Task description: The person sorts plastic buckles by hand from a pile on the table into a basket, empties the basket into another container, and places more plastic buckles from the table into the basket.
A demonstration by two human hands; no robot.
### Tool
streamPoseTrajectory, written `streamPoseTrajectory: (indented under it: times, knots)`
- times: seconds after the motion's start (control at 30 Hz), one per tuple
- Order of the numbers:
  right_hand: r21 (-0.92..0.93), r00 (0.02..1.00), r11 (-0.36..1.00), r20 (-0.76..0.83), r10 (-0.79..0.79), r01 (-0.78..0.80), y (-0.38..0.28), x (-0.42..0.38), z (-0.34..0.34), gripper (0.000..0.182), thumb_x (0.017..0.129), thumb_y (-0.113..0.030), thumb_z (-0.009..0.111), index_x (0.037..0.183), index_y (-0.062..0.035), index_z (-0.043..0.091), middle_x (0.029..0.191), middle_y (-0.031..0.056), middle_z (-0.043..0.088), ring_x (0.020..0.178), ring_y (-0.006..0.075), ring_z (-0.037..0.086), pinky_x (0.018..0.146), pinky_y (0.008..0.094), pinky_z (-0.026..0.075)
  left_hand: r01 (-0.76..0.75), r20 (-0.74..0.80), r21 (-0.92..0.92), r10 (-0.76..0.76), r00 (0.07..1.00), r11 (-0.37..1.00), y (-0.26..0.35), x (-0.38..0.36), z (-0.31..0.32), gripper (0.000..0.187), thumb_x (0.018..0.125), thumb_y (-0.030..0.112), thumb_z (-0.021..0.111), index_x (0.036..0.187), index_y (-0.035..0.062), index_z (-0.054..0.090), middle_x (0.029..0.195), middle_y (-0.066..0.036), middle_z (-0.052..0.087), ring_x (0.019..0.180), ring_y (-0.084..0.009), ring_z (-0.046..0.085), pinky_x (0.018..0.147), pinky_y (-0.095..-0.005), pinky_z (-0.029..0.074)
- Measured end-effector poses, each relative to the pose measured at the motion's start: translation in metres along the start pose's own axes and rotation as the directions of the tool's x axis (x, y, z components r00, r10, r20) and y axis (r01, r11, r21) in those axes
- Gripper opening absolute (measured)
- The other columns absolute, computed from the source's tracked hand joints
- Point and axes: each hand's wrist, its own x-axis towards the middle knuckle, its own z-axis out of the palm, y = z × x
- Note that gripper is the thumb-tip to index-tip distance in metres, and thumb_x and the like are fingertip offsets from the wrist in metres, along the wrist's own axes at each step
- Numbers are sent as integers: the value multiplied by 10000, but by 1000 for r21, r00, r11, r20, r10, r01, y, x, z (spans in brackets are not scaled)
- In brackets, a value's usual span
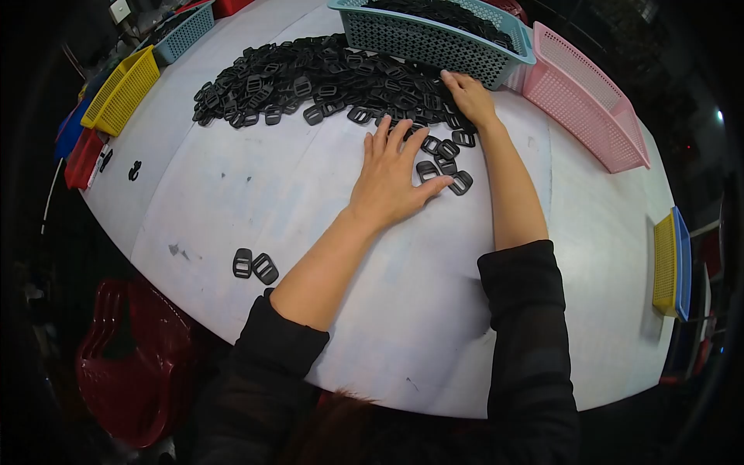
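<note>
A large heap of black plastic buckles (310,77) lies on the white table (201,194). My left hand (391,170) rests palm down at the heap's near edge, fingers spread, its thumb beside a few loose buckles (446,164). At the heap's right end is my right hand (469,97), fingers stretched out and its edge against the pile; nothing shows in its grasp. Two separate buckles (254,265) lie to the left of my left forearm.
Behind the heap stands a teal basket (434,43) holding black pieces, with a pink basket (585,101) to its right. Yellow basket (120,91) at left; yellow and blue baskets (673,263) at the right edge. A dark red chair (139,364) is at lower left.
</note>
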Motion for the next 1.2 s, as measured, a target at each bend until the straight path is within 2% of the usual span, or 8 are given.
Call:
streamPoseTrajectory:
  times: [0.1,0.23,0.37,0.53,0.73,0.83,1.0,1.2]
  knots:
    - [160,981,987,184,-58,28,-9,2,2,573,934,-596,412,1165,-151,690,1240,119,634,1206,326,536,1000,405,414,41,44,90,-45,998,995,6,-2,-2,972,690,583,768,1447,113,379,1520,-221,247,1432,-450,129,1146,-570,164]
    - [280,972,954,172,-159,106,-29,-40,-10,488,947,-515,433,1096,-157,730,1148,119,680,1143,316,569,978,392,421,80,78,110,-89,993,991,8,-3,-4,1120,628,629,792,1503,160,275,1553,-237,145,1443,-461,62,1151,-583,138]
    - [335,971,933,147,-187,129,-49,-99,-26,429,947,-455,497,1073,-118,731,1150,105,678,1119,315,563,984,379,422,35,99,34,-38,994,999,7,-12,-3,1108,654,563,802,1516,161,233,1517,-254,241,1423,-461,145,1154,-534,195]
    - [418,957,909,262,-126,5,-63,-169,-74,390,950,-411,525,1012,-93,744,1071,85,699,1111,269,548,972,358,426,10,131,-175,13,991,985,45,-69,-12,953,755,346,778,1508,129,234,1481,-246,319,1401,-390,269,1142,-448,270]
    - [331,961,936,200,-193,119,-51,-254,-144,238,938,-265,595,970,-87,749,1041,54,683,1083,216,552,969,338,417,60,153,-437,8,988,898,96,-141,-58,563,822,143,700,1346,68,509,1309,-154,560,1231,-308,528,1043,-384,410]
    - [229,983,962,64,-169,151,-61,-298,-180,159,879,-198,645,954,-101,746,1033,46,678,1056,226,562,937,355,434,-35,1,-328,37,999,944,100,-160,-75,365,828,51,656,1192,42,631,1209,-127,628,1133,-287,587,971,-368,458]
    - [50,973,972,1,-231,230,-101,-365,-173,120,812,-139,708,929,-119,724,955,16,637,954,215,569,806,355,422,-101,-11,-179,101,995,979,99,-160,-63,300,822,16,638,1120,42,670,1151,-98,651,1026,-285,588,896,-371,470]
    - [-39,981,982,-38,-189,187,-134,-383,-134,240,776,-189,738,1007,-131,706,1036,19,619,995,212,549,813,363,402,-177,20,-42,178,984,983,106,-165,-49,283,821,88,670,1103,61,676,1131,-52,646,998,-265,559,851,-387,452]
